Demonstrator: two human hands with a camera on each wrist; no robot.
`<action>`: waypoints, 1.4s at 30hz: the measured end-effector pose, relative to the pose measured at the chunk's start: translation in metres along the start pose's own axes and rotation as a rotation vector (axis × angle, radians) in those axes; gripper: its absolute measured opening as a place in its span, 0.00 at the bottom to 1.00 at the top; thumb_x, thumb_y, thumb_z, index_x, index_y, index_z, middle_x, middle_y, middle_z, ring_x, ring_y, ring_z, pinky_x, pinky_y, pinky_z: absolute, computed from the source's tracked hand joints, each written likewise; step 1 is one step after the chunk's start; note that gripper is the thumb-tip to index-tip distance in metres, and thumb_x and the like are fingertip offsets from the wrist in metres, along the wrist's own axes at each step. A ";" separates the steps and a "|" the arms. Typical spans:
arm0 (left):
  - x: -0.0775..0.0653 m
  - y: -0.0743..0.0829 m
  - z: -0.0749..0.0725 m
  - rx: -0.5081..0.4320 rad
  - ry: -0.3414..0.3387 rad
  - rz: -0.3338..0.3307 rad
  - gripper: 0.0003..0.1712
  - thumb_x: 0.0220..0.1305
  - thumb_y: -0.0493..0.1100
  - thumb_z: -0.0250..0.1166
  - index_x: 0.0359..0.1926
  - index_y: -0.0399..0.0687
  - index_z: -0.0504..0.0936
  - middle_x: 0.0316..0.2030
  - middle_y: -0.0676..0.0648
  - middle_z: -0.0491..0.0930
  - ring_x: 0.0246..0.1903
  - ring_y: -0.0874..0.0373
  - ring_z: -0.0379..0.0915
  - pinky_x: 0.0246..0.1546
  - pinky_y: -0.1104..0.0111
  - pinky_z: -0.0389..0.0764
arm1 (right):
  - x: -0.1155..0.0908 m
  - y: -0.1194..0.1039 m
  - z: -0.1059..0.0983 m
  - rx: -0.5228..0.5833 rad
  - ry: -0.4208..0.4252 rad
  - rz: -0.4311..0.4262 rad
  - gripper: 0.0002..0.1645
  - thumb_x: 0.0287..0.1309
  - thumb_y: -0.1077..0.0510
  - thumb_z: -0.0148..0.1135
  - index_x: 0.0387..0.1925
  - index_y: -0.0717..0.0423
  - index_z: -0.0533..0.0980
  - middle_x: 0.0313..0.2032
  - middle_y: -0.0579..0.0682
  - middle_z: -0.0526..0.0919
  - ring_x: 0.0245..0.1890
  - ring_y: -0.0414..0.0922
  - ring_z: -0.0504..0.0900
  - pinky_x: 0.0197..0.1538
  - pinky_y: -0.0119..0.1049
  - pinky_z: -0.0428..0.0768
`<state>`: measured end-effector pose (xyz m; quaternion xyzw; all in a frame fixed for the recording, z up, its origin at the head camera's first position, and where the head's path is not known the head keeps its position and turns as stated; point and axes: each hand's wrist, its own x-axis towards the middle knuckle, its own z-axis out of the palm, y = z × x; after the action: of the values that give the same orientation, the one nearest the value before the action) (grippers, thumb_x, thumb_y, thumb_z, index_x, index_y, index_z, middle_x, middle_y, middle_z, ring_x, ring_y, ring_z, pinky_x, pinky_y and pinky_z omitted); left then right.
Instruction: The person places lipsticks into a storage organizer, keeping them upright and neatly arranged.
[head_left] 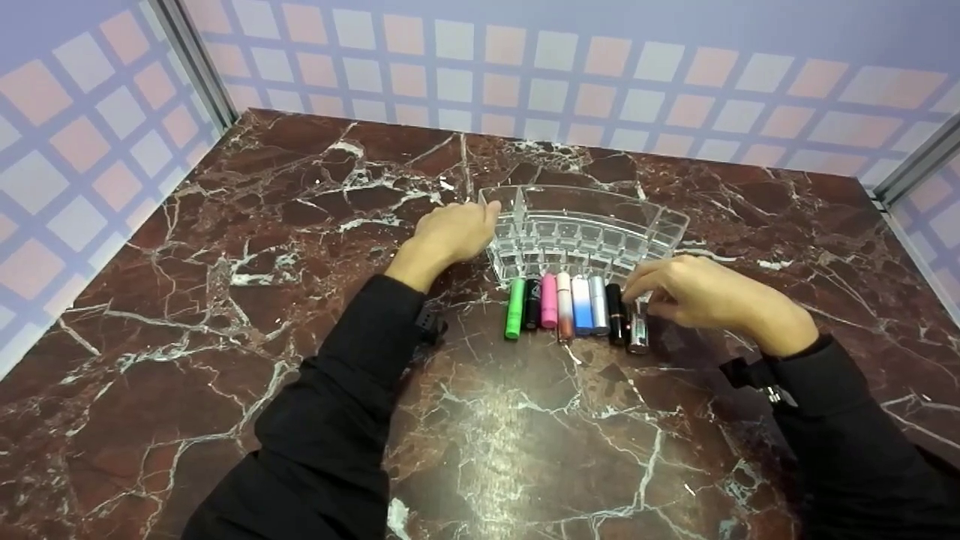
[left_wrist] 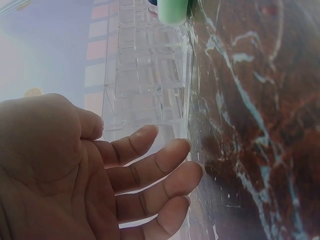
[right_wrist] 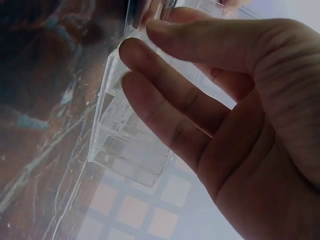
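A clear acrylic organizer (head_left: pixel 577 229) with stepped, curved rows of small compartments stands on the table. My left hand (head_left: pixel 459 231) is at its left end, fingers (left_wrist: pixel 172 155) loosely bent beside the clear wall. Along the organizer's front lies a row of several cosmetic tubes, from a green tube (head_left: pixel 515 309) on the left through a pink tube (head_left: pixel 549 301) and a blue-and-white tube (head_left: pixel 582 306) to a black tube (head_left: pixel 615 315). At the row's right end my right hand (head_left: pixel 694 294) pinches the upper end of a silver-and-black lipstick tube (head_left: pixel 637 334), partly hidden by the fingers.
The table (head_left: pixel 300 360) has a dark red marbled top. Behind it stands a back panel (head_left: pixel 540 75) with pink and white squares, and a similar side panel (head_left: pixel 75 150) is on the left. Metal posts (head_left: pixel 196 64) mark the corners.
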<state>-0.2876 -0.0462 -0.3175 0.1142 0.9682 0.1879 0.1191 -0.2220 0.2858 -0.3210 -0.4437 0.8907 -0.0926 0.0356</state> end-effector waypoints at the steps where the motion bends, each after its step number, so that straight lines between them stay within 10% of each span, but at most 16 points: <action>1: 0.000 0.000 0.000 -0.001 0.000 0.001 0.32 0.83 0.61 0.26 0.33 0.52 0.69 0.63 0.36 0.77 0.56 0.44 0.77 0.60 0.50 0.76 | -0.001 0.001 0.001 0.000 0.000 0.001 0.21 0.49 0.75 0.74 0.46 0.59 0.85 0.52 0.56 0.86 0.43 0.52 0.88 0.50 0.49 0.85; 35: 0.000 -0.001 0.001 -0.005 0.012 -0.001 0.33 0.83 0.61 0.26 0.34 0.51 0.70 0.57 0.38 0.79 0.52 0.45 0.78 0.56 0.51 0.77 | -0.005 -0.001 0.006 -0.006 -0.001 -0.002 0.19 0.46 0.76 0.76 0.38 0.54 0.87 0.46 0.51 0.88 0.45 0.52 0.88 0.50 0.48 0.86; 42: 0.002 -0.001 0.001 0.008 0.004 -0.020 0.37 0.83 0.62 0.27 0.56 0.47 0.79 0.71 0.38 0.70 0.66 0.40 0.70 0.63 0.49 0.73 | -0.006 0.000 0.006 -0.015 0.000 -0.015 0.19 0.45 0.76 0.76 0.37 0.54 0.87 0.46 0.52 0.87 0.45 0.53 0.88 0.50 0.48 0.86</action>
<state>-0.2895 -0.0468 -0.3189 0.1047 0.9703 0.1830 0.1185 -0.2175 0.2902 -0.3267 -0.4505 0.8881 -0.0859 0.0317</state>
